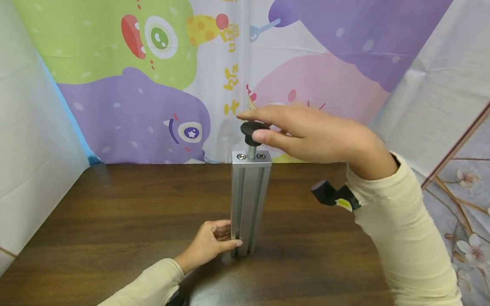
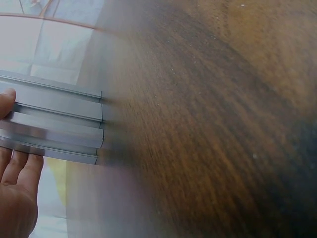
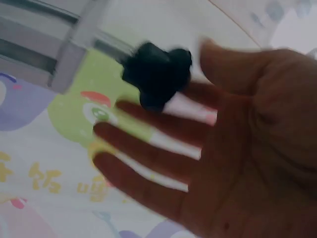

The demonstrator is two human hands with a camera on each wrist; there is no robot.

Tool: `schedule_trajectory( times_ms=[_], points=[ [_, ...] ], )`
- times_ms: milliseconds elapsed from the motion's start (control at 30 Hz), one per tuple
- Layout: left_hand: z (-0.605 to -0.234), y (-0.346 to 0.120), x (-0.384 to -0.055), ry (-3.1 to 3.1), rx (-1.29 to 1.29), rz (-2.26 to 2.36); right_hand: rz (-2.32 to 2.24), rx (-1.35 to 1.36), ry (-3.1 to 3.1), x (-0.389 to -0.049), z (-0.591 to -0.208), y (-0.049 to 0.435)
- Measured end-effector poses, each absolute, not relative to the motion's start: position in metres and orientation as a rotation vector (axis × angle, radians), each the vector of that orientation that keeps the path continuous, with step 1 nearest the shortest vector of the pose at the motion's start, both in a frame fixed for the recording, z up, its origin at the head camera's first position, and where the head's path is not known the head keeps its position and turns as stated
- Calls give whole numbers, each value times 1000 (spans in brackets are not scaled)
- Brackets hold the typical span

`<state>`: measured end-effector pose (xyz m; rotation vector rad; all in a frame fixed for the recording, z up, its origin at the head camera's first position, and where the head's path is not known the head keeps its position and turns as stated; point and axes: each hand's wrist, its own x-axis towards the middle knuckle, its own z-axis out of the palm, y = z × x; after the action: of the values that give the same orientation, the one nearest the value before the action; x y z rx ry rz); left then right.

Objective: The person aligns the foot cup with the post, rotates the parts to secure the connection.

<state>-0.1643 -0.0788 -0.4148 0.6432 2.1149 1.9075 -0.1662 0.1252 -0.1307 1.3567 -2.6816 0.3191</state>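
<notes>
The left grip (image 1: 203, 247) clasps the grooved silver metal post (image 1: 249, 202); the right grip (image 1: 311, 134) spreads loosely by the black lobed knob (image 1: 250, 127), whose slim metal rod (image 1: 252, 152) seems only part-seated.

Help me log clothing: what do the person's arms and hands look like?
Cream sleeves reach both wrists. The left hand and right hand wear no gloves. A black device with a yellow label sits by the right cuff; a dark piece shows by the left.
</notes>
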Motion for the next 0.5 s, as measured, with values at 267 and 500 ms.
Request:
schedule_trajectory(
  times_ms=[267, 500],
  points=[
    [-415, -79, -164, 2142, 650, 1904, 411, 1786, -2489, -180, -122, 136],
    [-416, -78, -165, 2123, 656, 1915, 427, 1830, -2442, -186, -120, 135]
  ],
)
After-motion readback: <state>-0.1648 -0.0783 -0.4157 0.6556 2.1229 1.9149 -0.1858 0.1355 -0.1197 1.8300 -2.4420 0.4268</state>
